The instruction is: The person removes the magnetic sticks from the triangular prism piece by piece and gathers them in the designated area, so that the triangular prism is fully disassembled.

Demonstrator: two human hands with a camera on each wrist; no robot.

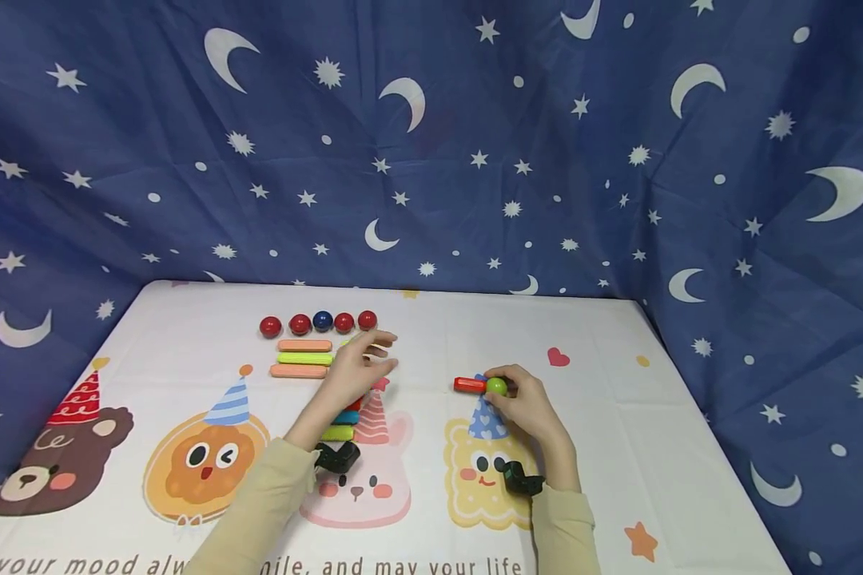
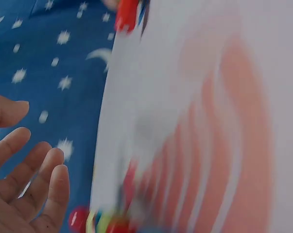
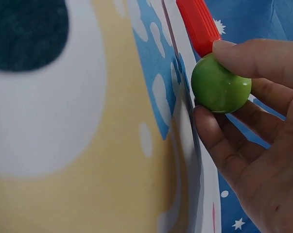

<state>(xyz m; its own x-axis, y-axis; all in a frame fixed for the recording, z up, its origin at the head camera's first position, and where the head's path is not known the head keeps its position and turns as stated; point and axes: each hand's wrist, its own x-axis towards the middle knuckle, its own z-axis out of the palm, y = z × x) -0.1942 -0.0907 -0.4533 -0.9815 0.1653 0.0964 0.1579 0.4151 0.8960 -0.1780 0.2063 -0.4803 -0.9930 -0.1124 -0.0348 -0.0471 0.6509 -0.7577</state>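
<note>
My right hand (image 1: pixel 530 403) pinches a glossy green ball (image 1: pixel 496 386) between thumb and fingers, low over the tablecloth. One end of a red ridged stick (image 1: pixel 469 385) meets that ball; the right wrist view shows the stick (image 3: pixel 199 24) and the ball (image 3: pixel 220 85) touching. Over the left group of pieces hovers my left hand (image 1: pixel 351 374), its fingers (image 2: pixel 49 191) spread and loosely bent around nothing. It hides part of the sticks beneath, among them a blue stick (image 1: pixel 347 417) and a yellow-green stick (image 1: pixel 338 433).
Behind the left hand, several red balls (image 1: pixel 300 324) and one blue ball (image 1: pixel 323 321) form a row. Orange sticks (image 1: pixel 305 346) and a yellow-green stick (image 1: pixel 305 359) lie in front of them. A starry blue curtain (image 1: pixel 446 144) borders the white printed tablecloth (image 1: pixel 662 447).
</note>
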